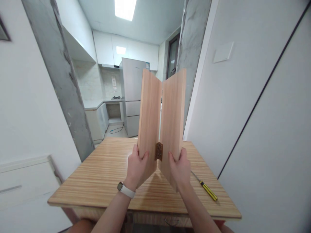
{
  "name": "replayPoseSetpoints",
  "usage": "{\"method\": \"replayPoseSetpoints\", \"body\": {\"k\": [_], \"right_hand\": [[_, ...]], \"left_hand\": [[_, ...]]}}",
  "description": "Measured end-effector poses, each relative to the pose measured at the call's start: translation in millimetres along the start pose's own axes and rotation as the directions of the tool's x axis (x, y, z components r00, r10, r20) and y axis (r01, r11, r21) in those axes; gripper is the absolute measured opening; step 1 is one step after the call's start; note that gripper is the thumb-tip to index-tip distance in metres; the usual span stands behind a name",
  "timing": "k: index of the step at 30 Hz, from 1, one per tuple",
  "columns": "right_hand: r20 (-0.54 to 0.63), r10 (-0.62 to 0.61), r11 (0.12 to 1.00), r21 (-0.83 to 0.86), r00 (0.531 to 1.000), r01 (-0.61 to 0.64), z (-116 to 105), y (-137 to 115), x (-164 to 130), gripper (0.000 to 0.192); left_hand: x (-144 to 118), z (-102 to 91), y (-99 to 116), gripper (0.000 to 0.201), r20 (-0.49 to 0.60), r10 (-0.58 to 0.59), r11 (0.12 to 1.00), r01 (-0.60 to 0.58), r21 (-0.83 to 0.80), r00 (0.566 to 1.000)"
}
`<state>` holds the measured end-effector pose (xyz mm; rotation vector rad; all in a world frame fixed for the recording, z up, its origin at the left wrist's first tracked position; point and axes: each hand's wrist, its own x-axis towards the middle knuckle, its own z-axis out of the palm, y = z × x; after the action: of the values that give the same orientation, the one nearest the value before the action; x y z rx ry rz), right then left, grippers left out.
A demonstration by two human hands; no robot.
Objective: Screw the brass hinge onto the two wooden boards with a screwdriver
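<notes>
Two wooden boards stand upright over the table, joined by a bronze-coloured hinge [159, 151] near their lower inner edges and angled to each other in a V. My left hand [136, 163] grips the outer edge of the left board [150, 116], thumb on its inner face. On the other side, my right hand [180, 164] holds the right board [172, 113] the same way. A narrow gap shows between the boards above the hinge. A screwdriver [208, 190] with a yellow and black handle lies to the right of my right hand.
The wood-grain table [97, 184] has a drawer at its front edge. White walls and panels flank it on both sides. Behind stand a silver refrigerator [132, 84], a kitchen counter [93, 104] and white cabinets [104, 47]. A cable [116, 130] lies on the floor.
</notes>
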<state>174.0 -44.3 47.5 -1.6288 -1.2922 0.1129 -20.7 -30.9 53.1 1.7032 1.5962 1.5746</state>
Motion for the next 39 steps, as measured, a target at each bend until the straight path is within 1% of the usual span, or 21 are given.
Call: {"method": "replayPoseSetpoints", "body": {"k": [3, 5, 7, 10, 13, 16, 18, 20, 22, 24, 27, 30, 33, 36, 39], "right_hand": [[-0.029, 0.008, 0.995, -0.101, 1.000, -0.011, 14, -8, -10, 0.034], [-0.040, 0.002, 0.993, -0.118, 0.999, -0.007, 16, -10, -11, 0.034], [-0.043, 0.000, 0.995, -0.095, 0.999, -0.004, 12, -9, -8, 0.034], [-0.032, -0.001, 1.000, -0.008, 0.999, 0.001, -1, -1, 5, 0.035], [-0.001, -0.048, 0.990, 0.131, 0.999, 0.047, -18, 14, 22, 0.038], [0.060, -0.074, 0.961, 0.270, 0.995, 0.056, -33, 29, 37, 0.046], [0.115, -0.064, 0.939, 0.343, 0.991, 0.020, -41, 38, 45, 0.052], [0.167, -0.050, 0.922, 0.387, 0.985, -0.019, -46, 47, 50, 0.057], [0.215, -0.031, 0.904, 0.422, 0.976, -0.065, -48, 56, 53, 0.063], [0.263, 0.000, 0.877, 0.463, 0.965, -0.126, -48, 65, 54, 0.069], [0.344, 0.043, 0.833, 0.505, 0.938, -0.224, -44, 78, 51, 0.071], [0.438, 0.091, 0.779, 0.528, 0.894, -0.338, -39, 88, 45, 0.068], [0.519, 0.124, 0.718, 0.542, 0.846, -0.437, -30, 97, 38, 0.065], [0.579, 0.160, 0.678, 0.524, 0.800, -0.515, -20, 107, 33, 0.064], [0.625, 0.191, 0.656, 0.492, 0.757, -0.572, -9, 119, 29, 0.063]], "left_hand": [[-8, 10.4, 8, 0.020, 0.007, -0.004, 0.997, 0.004, 0.074, 1.000], [-9, 11.4, 11, 0.019, 0.014, 0.003, 0.994, -0.004, 0.105, 1.000], [-6, 8.1, 12, 0.018, 0.015, 0.005, 0.995, -0.007, 0.101, 1.000], [5, -2.5, 9, 0.022, 0.015, 0.012, 0.999, -0.013, 0.034, 1.000], [20, -15.4, -1, 0.034, 0.037, 0.051, 0.998, -0.049, -0.047, 0.998], [31, -26.3, -14, 0.047, 0.113, 0.076, 0.981, -0.054, -0.188, 0.991], [35, -31.7, -21, 0.061, 0.168, 0.055, 0.958, -0.004, -0.288, 0.984], [36, -35.8, -26, 0.081, 0.214, 0.035, 0.928, 0.047, -0.369, 0.976], [35, -38.9, -30, 0.100, 0.243, 0.027, 0.908, 0.078, -0.413, 0.970], [33, -40.7, -34, 0.108, 0.275, 0.009, 0.892, 0.117, -0.436, 0.962], [29, -40.0, -45, 0.111, 0.345, -0.054, 0.850, 0.225, -0.476, 0.937], [24, -35.8, -60, 0.111, 0.415, -0.110, 0.798, 0.329, -0.506, 0.903], [19, -30.7, -74, 0.107, 0.458, -0.153, 0.769, 0.397, -0.501, 0.875], [14, -27.2, -85, 0.103, 0.482, -0.203, 0.734, 0.458, -0.501, 0.852], [12, -25.5, -95, 0.103, 0.537, -0.239, 0.668, 0.538, -0.514, 0.809]]}}
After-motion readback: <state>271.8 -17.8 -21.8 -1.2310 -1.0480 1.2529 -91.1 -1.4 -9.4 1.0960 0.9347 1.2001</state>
